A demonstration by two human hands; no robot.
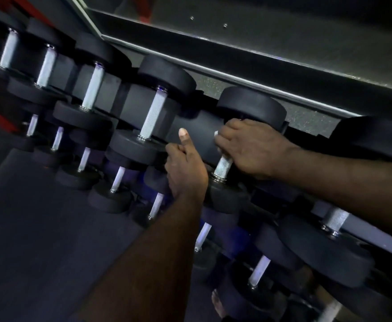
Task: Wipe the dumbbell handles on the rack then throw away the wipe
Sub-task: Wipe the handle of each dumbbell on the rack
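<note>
Left hand [187, 168] idle; right hand [248, 145] hides handle [223, 165] (wipe [216, 134] barely peeks).

I'm looking at a gym: rows of black dumbbells [158, 105] with knurled handles on a tiered rack [197, 126], over dark flooring [39, 228].

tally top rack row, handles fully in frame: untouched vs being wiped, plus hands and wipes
untouched knurled silver dumbbell handles: 5
knurled silver handle being wiped: 1
bare hands: 2, left hand, right hand
white wipe: 1
total: 9
</note>
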